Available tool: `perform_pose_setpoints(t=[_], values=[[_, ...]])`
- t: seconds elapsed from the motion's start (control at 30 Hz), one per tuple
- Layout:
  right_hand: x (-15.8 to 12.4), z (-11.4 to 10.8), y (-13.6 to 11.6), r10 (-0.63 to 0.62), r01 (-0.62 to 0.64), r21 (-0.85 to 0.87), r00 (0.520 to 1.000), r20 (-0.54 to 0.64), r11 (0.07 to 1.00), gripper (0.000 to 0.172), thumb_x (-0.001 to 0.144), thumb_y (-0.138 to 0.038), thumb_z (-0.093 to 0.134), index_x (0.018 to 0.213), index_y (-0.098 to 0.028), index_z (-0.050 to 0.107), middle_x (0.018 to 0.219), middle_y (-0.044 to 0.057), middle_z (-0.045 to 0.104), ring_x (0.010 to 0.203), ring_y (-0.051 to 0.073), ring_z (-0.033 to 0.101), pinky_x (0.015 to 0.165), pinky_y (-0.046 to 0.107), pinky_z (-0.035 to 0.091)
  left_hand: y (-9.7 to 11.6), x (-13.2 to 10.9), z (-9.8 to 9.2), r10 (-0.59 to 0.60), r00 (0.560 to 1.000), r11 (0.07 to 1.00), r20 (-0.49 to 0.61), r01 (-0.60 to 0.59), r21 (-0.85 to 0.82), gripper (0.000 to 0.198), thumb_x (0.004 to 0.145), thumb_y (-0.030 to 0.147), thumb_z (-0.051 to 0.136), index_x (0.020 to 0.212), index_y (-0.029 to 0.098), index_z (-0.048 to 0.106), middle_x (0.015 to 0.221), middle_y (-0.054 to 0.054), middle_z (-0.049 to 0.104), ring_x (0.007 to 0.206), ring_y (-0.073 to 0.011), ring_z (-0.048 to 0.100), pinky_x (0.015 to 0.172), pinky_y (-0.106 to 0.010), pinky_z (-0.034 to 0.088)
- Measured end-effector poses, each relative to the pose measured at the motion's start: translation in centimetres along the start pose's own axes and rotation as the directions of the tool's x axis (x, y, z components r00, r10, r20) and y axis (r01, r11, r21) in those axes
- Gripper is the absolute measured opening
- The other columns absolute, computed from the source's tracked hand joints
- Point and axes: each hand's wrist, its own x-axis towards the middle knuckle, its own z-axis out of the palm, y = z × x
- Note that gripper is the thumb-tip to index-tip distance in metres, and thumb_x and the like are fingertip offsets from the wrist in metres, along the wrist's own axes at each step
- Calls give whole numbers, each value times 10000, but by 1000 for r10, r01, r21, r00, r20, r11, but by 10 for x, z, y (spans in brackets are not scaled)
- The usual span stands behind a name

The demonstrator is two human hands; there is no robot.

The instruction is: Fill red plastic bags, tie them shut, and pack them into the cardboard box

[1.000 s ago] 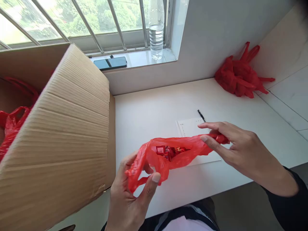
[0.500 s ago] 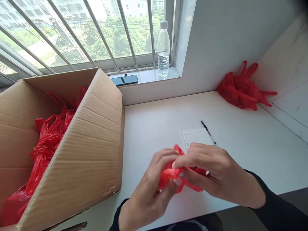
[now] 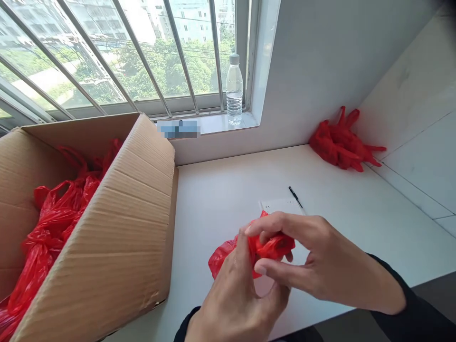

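Observation:
Both my hands hold a small red plastic bag point(image 3: 265, 248) just above the white table point(image 3: 221, 199), near its front edge. My left hand point(image 3: 237, 294) grips the bag from below and the left, fingers curled round it. My right hand point(image 3: 313, 266) pinches the bag's gathered top with thumb and fingers. The bag is bunched up and its contents are hidden. Behind the bag lie a white sheet of paper point(image 3: 280, 206) and a black pen point(image 3: 295, 197).
A large open cardboard box point(image 3: 117, 228) at the left holds several red bags point(image 3: 50, 223). A heap of red bags point(image 3: 340, 142) lies at the table's back right corner. A water bottle point(image 3: 234, 90) and a phone point(image 3: 178, 128) rest on the windowsill.
A second ago the bag was stretched open between my hands, showing red packets inside. My hands have come together and bunched it shut. The view has lifted toward the window.

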Motion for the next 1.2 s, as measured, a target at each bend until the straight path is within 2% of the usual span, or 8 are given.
perform_pose_setpoints(t=[0.07,0.17,0.4,0.6,0.73,0.83,1.03,1.2], values=[[4,3,0,-122,120,-64,992,-31,991,345,896,-311,752,1211,-262,621,1053,-34,733,818,100,669,783,213,553,-1,4,1,86,996,995,9,-86,53,114,941,305,561,1004,268,649,984,-65,675,908,-249,645,786,-374,573],[8,1,8,-176,150,-163,971,-160,975,349,968,-335,659,1298,-237,604,1172,13,694,1015,126,641,894,235,518,-5,11,-4,88,996,995,-28,-89,-44,307,1016,357,436,796,246,620,735,-18,606,650,-175,542,640,-306,530],[8,3,34,105,-104,16,984,-143,994,113,985,-247,580,1036,-257,681,945,-25,690,896,118,635,803,252,500,-18,16,-17,-168,986,853,12,151,-500,334,1019,475,480,950,254,721,665,-5,563,646,-163,522,640,-281,491],[-1,12,45,112,-105,102,991,-70,989,173,809,-87,578,861,-239,642,877,-9,659,848,159,608,828,324,503,-31,19,-26,-176,979,697,106,200,-689,402,1036,468,445,1122,212,743,924,-66,704,884,-199,667,825,-311,544],[4,16,58,123,-115,201,992,-27,973,110,883,-215,613,777,-229,635,1116,36,657,1098,213,606,1006,415,473,-39,21,-31,-161,981,787,107,193,-586,211,971,386,615,1011,234,756,907,-36,680,870,-175,626,812,-286,519],[15,26,71,113,-99,285,993,-32,953,228,1015,-396,504,1084,-253,668,1229,58,641,1220,220,567,1063,425,437,-40,21,-31,-148,983,828,110,184,-531,144,905,343,701,888,201,715,857,-22,630,758,-142,559,702,-258,480],[24,49,93,307,-316,345,948,83,884,391,1065,-483,362,1116,-216,644,755,-25,569,661,132,506,655,284,437,-57,21,-23,29,989,998,-147,-38,-55,140,868,121,623,945,239,626,837,18,621,694,-124,529,608,-222,440],[20,61,105,290,-359,478,933,214,802,311,1050,-423,433,1229,-223,589,714,-59,470,611,111,392,585,257,349,-92,23,-12,432,814,877,-388,-279,390,363,913,21,531,1146,276,643,1046,-37,628,836,-144,664,645,-220,534]])
